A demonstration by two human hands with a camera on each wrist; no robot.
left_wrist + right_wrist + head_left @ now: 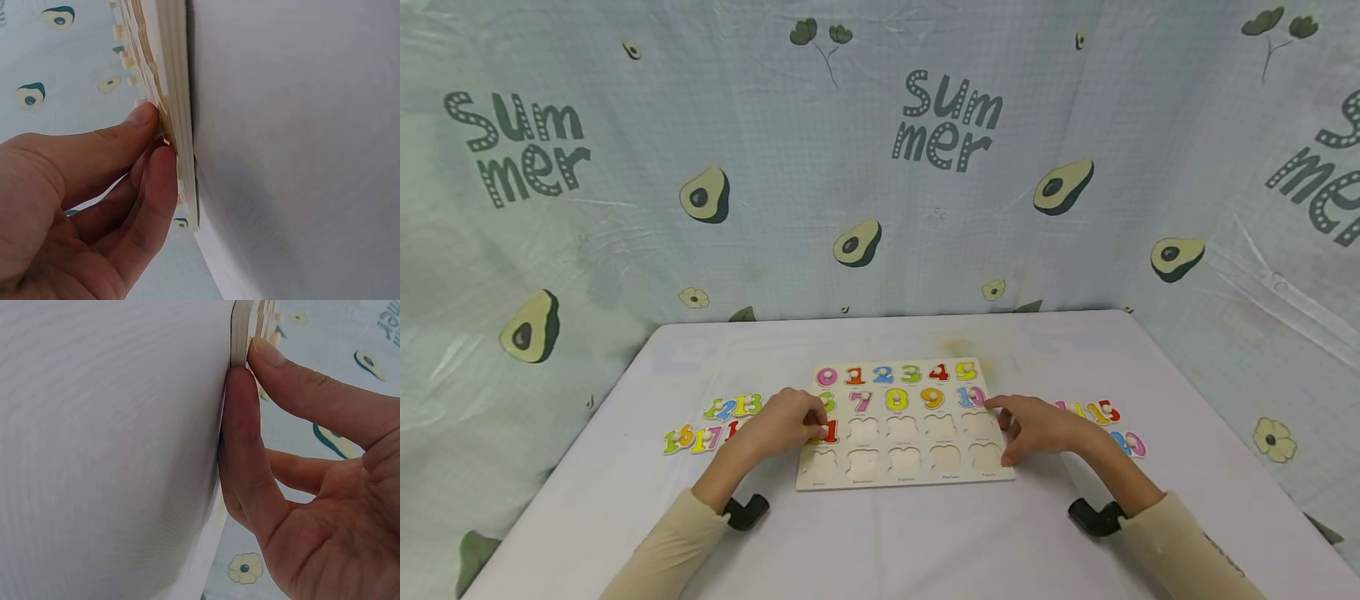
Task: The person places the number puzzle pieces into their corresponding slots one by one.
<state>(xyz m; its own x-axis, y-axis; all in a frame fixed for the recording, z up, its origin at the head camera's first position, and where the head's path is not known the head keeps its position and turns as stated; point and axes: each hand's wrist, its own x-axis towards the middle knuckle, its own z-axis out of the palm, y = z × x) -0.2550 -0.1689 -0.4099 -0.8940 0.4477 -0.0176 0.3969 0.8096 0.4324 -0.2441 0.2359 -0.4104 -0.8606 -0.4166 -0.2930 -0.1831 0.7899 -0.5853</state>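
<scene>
On the counter (625,467), the left hand (782,425) pinches a red number piece (827,432) at the puzzle board's (910,479) left edge while the right hand (1037,429), fingers relaxed and empty, steadies the board's right edge, so seating the piece likely comes next.

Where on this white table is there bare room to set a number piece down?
Bare: the white table in front of the wooden number puzzle board, and behind it. Crowded: loose coloured numbers left and right of the board.
</scene>
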